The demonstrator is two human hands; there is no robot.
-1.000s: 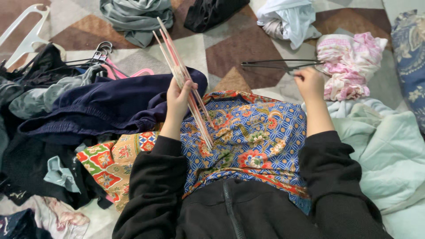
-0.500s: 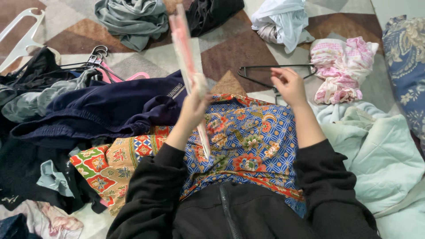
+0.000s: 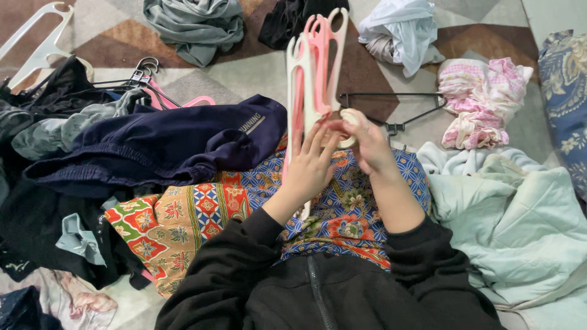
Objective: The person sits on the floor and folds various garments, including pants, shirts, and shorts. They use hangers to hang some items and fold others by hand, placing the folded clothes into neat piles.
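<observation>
My left hand holds a bunch of pink and white plastic hangers upright above my lap, fingers spread along their lower edge. My right hand grips the hook end of the same bunch at its base. Under both hands lies a patterned blue, orange and red cloth across my lap. A black wire hanger rests on the floor just beyond my right hand.
A navy garment and dark clothes are piled at left, with more hangers and a white hanger. Grey, black and white clothes lie further off. A pink cloth and a pale green jacket sit right.
My left hand has raised the hanger bunch from slanting to upright. My right hand left the black wire hanger on the floor and came in to grip the bunch.
</observation>
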